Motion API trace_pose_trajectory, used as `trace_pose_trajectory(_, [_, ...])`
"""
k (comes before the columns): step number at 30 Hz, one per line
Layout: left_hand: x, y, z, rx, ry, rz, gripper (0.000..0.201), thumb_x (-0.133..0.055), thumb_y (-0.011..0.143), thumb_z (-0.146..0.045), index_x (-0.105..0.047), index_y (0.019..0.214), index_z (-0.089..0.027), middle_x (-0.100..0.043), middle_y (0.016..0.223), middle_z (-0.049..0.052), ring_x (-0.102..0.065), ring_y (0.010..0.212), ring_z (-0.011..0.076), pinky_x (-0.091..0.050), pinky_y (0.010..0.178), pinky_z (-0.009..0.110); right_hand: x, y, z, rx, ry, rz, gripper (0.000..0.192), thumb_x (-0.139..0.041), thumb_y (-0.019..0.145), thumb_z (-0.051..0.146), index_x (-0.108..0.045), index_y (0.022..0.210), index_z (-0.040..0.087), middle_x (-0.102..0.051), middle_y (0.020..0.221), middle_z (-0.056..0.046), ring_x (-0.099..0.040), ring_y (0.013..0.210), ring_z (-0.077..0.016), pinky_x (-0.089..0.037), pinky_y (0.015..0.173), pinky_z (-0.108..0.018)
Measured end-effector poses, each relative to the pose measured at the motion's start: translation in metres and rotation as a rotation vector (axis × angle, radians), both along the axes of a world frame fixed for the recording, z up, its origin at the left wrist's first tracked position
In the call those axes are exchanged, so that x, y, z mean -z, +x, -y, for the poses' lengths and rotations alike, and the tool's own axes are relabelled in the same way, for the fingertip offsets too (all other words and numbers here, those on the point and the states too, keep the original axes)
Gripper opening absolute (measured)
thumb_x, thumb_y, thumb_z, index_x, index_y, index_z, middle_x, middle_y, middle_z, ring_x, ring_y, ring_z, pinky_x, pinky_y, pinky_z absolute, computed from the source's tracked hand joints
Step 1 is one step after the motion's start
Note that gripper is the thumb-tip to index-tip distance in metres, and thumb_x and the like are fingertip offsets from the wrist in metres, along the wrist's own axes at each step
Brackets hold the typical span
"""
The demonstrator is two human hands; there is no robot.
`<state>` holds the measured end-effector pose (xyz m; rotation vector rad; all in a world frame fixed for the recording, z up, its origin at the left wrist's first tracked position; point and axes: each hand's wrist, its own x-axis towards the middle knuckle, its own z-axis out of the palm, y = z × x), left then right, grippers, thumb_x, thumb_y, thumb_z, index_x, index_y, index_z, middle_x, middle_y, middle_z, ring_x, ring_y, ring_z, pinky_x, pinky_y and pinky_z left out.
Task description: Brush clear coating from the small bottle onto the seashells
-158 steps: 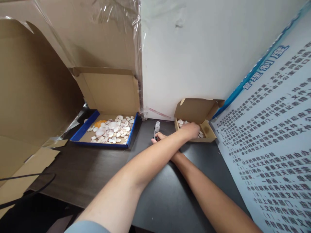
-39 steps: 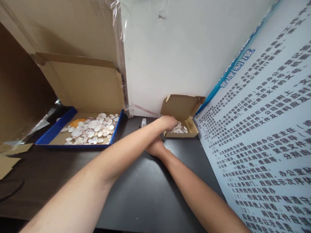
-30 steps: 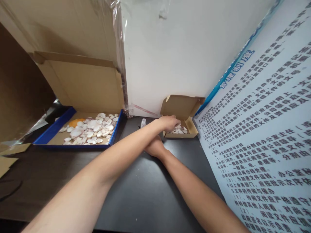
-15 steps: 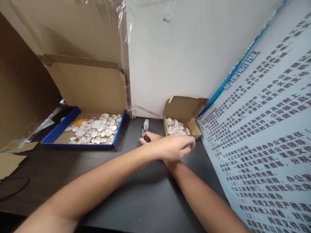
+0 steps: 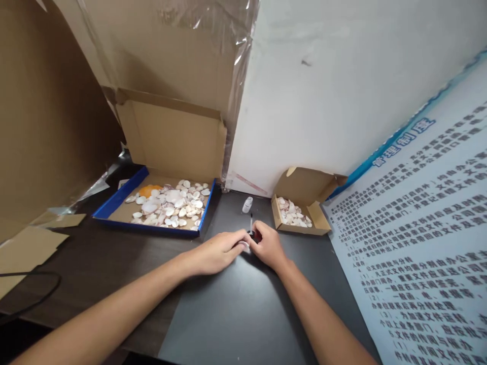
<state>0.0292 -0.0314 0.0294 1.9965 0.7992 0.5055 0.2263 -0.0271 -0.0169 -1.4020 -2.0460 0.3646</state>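
Note:
My left hand [image 5: 218, 252] rests low over the dark table, its fingers pinching a small pale seashell [image 5: 245, 247]. Fingertips of my right hand [image 5: 269, 246] come close to that shell from the other side. In my right hand is a small black-capped brush applicator [image 5: 251, 223], its thin pale stem pointing up; the fingers partly hide the cap. Just beyond both hands stands a small clear bottle [image 5: 247, 205] with a whitish look. Whether the brush touches the shell cannot be seen.
A blue-edged cardboard box [image 5: 142, 226] with many seashells [image 5: 173, 203] stands open at the left. At the right is a smaller open carton [image 5: 302, 229], also holding shells. A wall stands behind, a printed poster [image 5: 426, 243] at the right, and cardboard scraps [image 5: 30, 256] and a black cable lie left.
My left hand has moved back left from above my right wrist, and it now holds a shell. My arms are no longer crossed. The whole view has shifted.

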Motion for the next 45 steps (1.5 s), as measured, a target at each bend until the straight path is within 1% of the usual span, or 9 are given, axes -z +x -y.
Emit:
trace_pose_trajectory(4, [0.014, 0.003, -0.004, -0.033, -0.108, 0.100, 0.018, -0.046, 0.089, -0.023, -0.064, 0.089, -0.019, -0.065, 0.081, 0.000, -0.058, 0.077, 0.0147, -0.041, 0.073, 0.024, 0.003, 0.007, 0.020, 0.073, 0.005, -0.034, 0.037, -0.057, 0.082, 0.034, -0.027, 0.065, 0.023, -0.033, 0.060, 0.007, -0.034, 0.055, -0.0111, -0.028, 0.054, -0.024])
trace_pose_trajectory(7, [0.023, 0.002, -0.006, -0.100, -0.360, 0.128, 0.017, -0.046, 0.086, -0.024, -0.061, 0.089, -0.017, -0.058, 0.064, -0.002, -0.054, 0.060, 0.0124, -0.040, 0.060, 0.023, 0.003, 0.011, 0.031, 0.127, -0.025, -0.090, 0.040, -0.058, 0.082, 0.033, -0.023, 0.066, 0.024, -0.031, 0.060, 0.007, -0.033, 0.055, -0.0109, -0.028, 0.053, -0.023])
trace_pose_trajectory(11, [0.027, 0.000, -0.007, -0.077, -0.553, 0.173, 0.014, -0.047, 0.082, -0.024, -0.057, 0.087, -0.017, -0.062, 0.066, 0.000, -0.057, 0.060, 0.0127, -0.040, 0.055, 0.022, -0.003, 0.012, 0.037, 0.104, -0.024, -0.109, 0.042, -0.058, 0.084, 0.033, -0.022, 0.066, 0.024, -0.030, 0.061, 0.007, -0.033, 0.055, -0.0115, -0.028, 0.053, -0.024])
trace_pose_trajectory(19, [0.029, 0.000, -0.005, -0.084, -0.467, 0.185, 0.017, -0.053, 0.087, -0.034, -0.053, 0.090, -0.017, -0.056, 0.071, -0.003, -0.051, 0.057, 0.0082, -0.039, 0.054, 0.020, -0.016, 0.017, 0.040, -0.004, -0.112, -0.032, 0.037, -0.053, 0.091, 0.041, -0.035, 0.065, 0.022, -0.042, 0.062, 0.003, -0.041, 0.058, -0.0136, -0.032, 0.056, -0.026])
trace_pose_trajectory(24, [0.029, 0.000, -0.005, -0.153, -0.487, 0.265, 0.030, -0.055, 0.087, -0.044, -0.040, 0.100, -0.021, -0.058, 0.079, -0.003, -0.051, 0.053, 0.0069, -0.039, 0.049, 0.020, -0.024, 0.015, 0.044, -0.056, -0.180, -0.040, 0.024, -0.041, 0.098, 0.036, -0.053, 0.083, 0.022, -0.057, 0.072, 0.000, -0.052, 0.066, -0.0157, -0.036, 0.063, -0.027])
trace_pose_trajectory(27, [0.029, 0.001, -0.005, -0.168, -0.490, 0.276, 0.033, -0.058, 0.085, -0.046, -0.038, 0.094, -0.021, -0.053, 0.072, -0.006, -0.045, 0.049, 0.0055, -0.036, 0.047, 0.018, -0.031, 0.012, 0.048, -0.077, -0.151, -0.019, 0.028, -0.034, 0.099, 0.032, -0.048, 0.077, 0.022, -0.054, 0.072, -0.001, -0.050, 0.065, -0.0152, -0.035, 0.063, -0.027])
trace_pose_trajectory(32, [0.029, 0.000, -0.005, -0.190, -0.454, 0.247, 0.032, -0.058, 0.084, -0.047, -0.041, 0.089, -0.021, -0.039, 0.065, -0.009, -0.034, 0.050, 0.0061, -0.028, 0.047, 0.019, -0.038, 0.006, 0.055, -0.104, -0.089, 0.005, 0.033, -0.040, 0.095, 0.030, -0.033, 0.063, 0.022, -0.041, 0.061, 0.002, -0.038, 0.056, -0.0130, -0.027, 0.056, -0.028])
trace_pose_trajectory(39, [0.022, -0.002, -0.001, -0.141, -0.305, 0.136, 0.030, -0.052, 0.088, -0.045, -0.042, 0.077, -0.019, -0.039, 0.071, -0.005, -0.038, 0.064, 0.0100, -0.034, 0.059, 0.021, -0.031, -0.003, 0.058, -0.153, -0.142, -0.028, 0.035, -0.043, 0.093, 0.032, -0.028, 0.063, 0.021, -0.037, 0.059, 0.003, -0.036, 0.055, -0.0122, -0.025, 0.056, -0.027])
trace_pose_trajectory(45, [0.024, -0.003, 0.004, -0.062, -0.489, 0.126, 0.027, -0.047, 0.091, -0.046, -0.036, 0.086, -0.022, -0.047, 0.069, -0.007, -0.043, 0.050, 0.0082, -0.031, 0.048, 0.021, -0.023, -0.006, 0.057, -0.169, -0.207, -0.043, 0.037, -0.041, 0.095, 0.033, -0.030, 0.062, 0.021, -0.038, 0.059, 0.003, -0.038, 0.056, -0.0119, -0.026, 0.056, -0.027])
